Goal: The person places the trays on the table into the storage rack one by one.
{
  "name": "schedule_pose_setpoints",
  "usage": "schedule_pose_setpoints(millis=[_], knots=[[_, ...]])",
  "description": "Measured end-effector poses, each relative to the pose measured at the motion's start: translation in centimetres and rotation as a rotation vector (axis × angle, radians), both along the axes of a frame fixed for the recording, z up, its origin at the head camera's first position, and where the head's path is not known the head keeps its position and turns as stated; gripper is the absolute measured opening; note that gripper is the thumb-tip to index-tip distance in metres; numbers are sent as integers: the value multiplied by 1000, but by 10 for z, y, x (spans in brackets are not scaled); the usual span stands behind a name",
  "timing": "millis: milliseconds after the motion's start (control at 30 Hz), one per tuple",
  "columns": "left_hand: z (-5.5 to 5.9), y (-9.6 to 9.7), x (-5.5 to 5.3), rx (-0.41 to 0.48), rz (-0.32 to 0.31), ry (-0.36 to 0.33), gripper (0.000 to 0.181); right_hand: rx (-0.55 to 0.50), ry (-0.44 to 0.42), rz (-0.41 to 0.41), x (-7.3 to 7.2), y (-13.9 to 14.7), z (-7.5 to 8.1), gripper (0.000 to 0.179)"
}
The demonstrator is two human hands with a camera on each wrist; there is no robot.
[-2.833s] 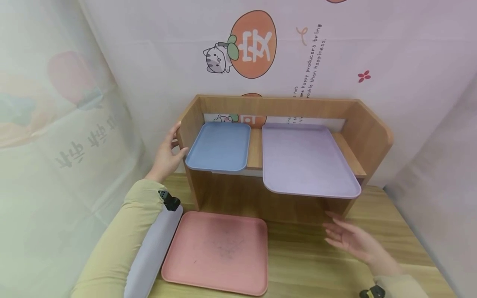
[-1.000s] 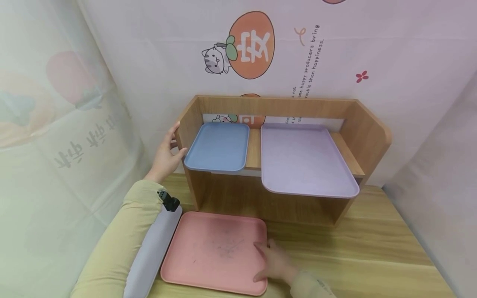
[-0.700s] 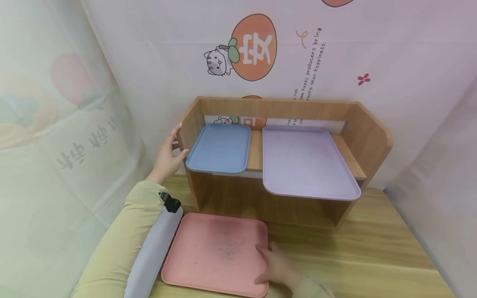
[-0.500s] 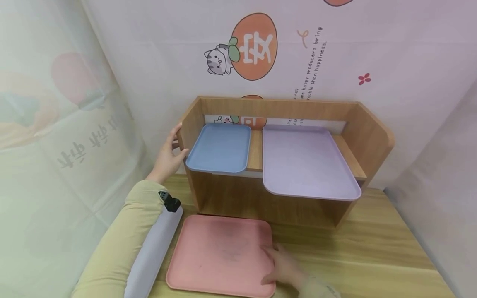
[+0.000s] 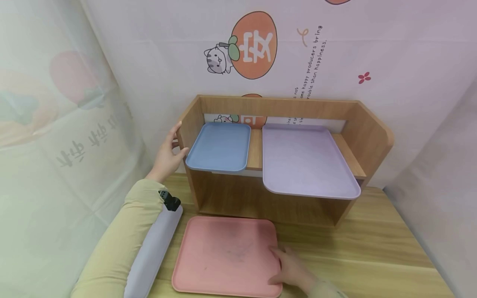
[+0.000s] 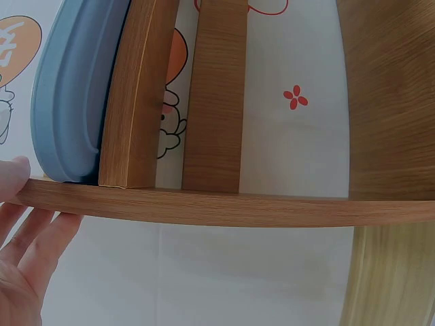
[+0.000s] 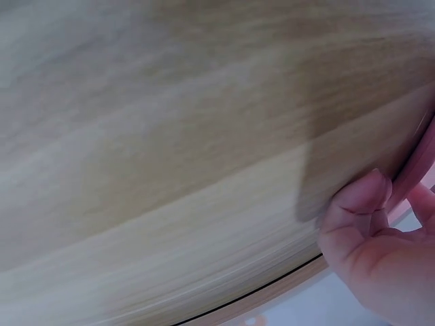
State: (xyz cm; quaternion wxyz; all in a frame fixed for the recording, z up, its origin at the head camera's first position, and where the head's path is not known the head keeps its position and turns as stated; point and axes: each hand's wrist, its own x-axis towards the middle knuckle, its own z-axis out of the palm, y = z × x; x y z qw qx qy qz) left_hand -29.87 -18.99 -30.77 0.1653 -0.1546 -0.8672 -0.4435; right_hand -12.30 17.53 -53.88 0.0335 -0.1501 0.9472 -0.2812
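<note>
My left hand [image 5: 167, 155] grips the left side panel of a small wooden shelf [image 5: 361, 132]; in the left wrist view the thumb lies on one face of the panel [image 6: 258, 212] and the fingers on the other. A blue tray [image 5: 220, 147] and a larger lilac tray [image 5: 305, 161] lie on the shelf's upper board, their fronts jutting past it. On the table in front, a pink tray [image 5: 227, 254] with dark smudges lies flat. My right hand [image 5: 292, 269] holds its right edge; in the right wrist view the fingers [image 7: 363, 193] curl at the pink rim.
A pale lilac tray-like piece [image 5: 152, 252] lies under my left forearm, left of the pink tray. The wood-grain table [image 5: 372, 244] stretches right to a cloth wall [image 5: 439, 165]. A printed cloth [image 5: 164, 62] hangs behind the shelf.
My right hand has come left from beside the shelf's lower right corner to the pink tray's right edge. The pink tray has slid a little right, away from the pale piece. My left hand stays put.
</note>
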Motion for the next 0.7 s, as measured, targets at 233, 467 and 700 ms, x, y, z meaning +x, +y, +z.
schedule_pose_setpoints(millis=[233,467,700], knots=[[1,1,1,2,-1,-5,83,28,-47,-39,5,8,5,97],[2,1,2,5,0,-11,83,87,-39,-69,10,17,8,97],[3,1,3,-2,-8,0,83,92,-41,-100,14,24,5,99]])
